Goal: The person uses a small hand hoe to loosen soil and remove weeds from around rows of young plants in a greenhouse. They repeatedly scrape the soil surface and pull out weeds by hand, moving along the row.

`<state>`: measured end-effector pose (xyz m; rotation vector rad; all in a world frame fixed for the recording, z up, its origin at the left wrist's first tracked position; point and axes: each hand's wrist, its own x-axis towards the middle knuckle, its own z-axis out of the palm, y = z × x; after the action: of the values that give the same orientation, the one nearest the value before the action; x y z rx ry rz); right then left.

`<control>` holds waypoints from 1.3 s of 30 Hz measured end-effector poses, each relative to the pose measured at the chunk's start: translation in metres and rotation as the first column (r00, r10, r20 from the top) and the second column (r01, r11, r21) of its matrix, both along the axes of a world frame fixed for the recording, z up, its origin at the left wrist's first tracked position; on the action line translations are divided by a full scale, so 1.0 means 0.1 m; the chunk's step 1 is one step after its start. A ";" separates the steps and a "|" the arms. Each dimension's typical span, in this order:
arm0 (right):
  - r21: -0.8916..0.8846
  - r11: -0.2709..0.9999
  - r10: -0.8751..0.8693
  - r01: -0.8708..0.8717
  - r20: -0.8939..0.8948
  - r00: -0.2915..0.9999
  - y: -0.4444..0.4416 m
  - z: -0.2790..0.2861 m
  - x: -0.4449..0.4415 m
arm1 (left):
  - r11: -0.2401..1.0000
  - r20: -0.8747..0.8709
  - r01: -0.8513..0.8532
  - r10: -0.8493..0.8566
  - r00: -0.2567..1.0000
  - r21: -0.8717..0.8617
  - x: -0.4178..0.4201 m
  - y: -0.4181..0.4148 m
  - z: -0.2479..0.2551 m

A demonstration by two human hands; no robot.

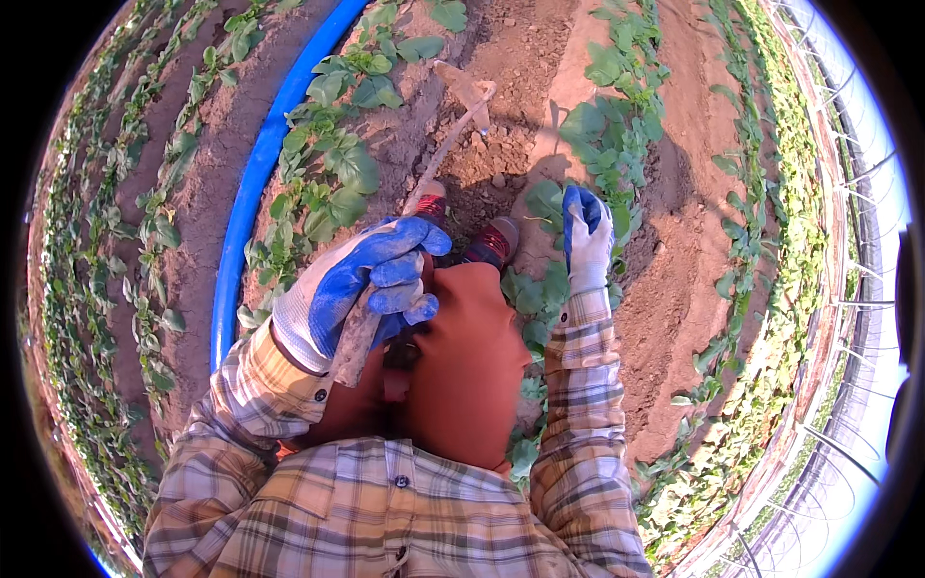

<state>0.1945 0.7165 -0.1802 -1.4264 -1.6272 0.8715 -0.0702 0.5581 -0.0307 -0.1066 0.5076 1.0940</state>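
Observation:
My left hand [372, 282], in a white and blue coated work glove, is closed around the wooden handle of a hoe [452, 141]. The handle's butt end shows below the fist, and the soil-covered metal head is up ahead, above the loose soil of the furrow. My right hand [589, 220], in a matching glove, is at the row of leafy green plants [614, 137] on the right. Its fingers are bent close together beside a broad leaf; whether they pinch anything I cannot tell.
A blue hose [264, 159] runs along the left of the near plant row [340, 162]. My shoes [495, 242] stand in the furrow between two ridges. More crop rows lie on both sides, and curved hoops [860, 271] line the far right.

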 end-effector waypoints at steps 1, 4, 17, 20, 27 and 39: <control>0.023 0.999 -0.027 0.027 -0.006 1.000 0.01 0.04 -0.08 | 0.997 -0.116 -0.021 0.013 0.993 -0.068 0.07 0.03 0.10; -0.069 0.994 -0.104 0.090 -0.248 0.963 -0.07 0.18 -0.14 | 0.996 -0.124 -0.039 0.029 0.992 -0.085 0.11 0.04 0.09; -0.249 0.760 0.478 -0.600 -0.412 0.776 -1.67 1.69 -0.39 | 0.857 -0.247 -0.200 0.348 0.905 0.474 0.39 0.00 -0.12; -0.241 0.848 0.366 -0.471 -0.376 0.851 -1.96 1.70 -0.65 | 0.827 -0.328 -0.089 0.316 0.890 0.555 0.40 -0.09 0.07; -0.435 0.637 -0.114 -0.636 -0.870 0.480 -1.86 1.64 -0.85 | 0.596 -0.691 0.409 0.710 0.135 0.691 0.04 -0.44 -0.04; -0.391 0.467 -0.448 -0.793 -0.878 0.169 -1.54 1.46 -0.73 | 0.997 -0.964 -0.080 -0.029 -0.263 -0.008 -1.43 -1.48 -1.75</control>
<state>0.1215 0.5620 -0.0338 -0.5618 -0.1069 2.4603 -0.2133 0.4104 -0.2055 0.9177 2.1653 0.9588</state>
